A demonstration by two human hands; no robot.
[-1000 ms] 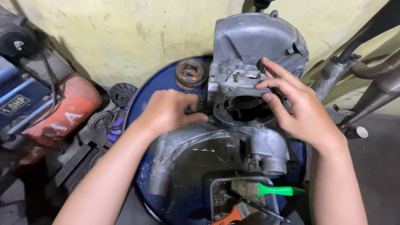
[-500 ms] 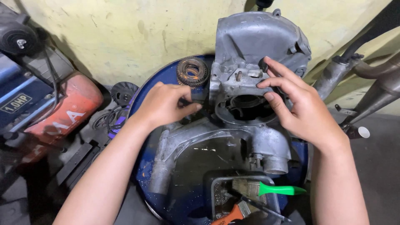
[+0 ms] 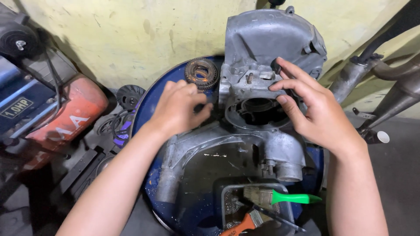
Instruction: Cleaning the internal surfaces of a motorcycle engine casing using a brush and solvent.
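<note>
engine casing [image 3: 262, 52]: dull grey cast metal | gear [image 3: 201, 73]: rusty, rough
</note>
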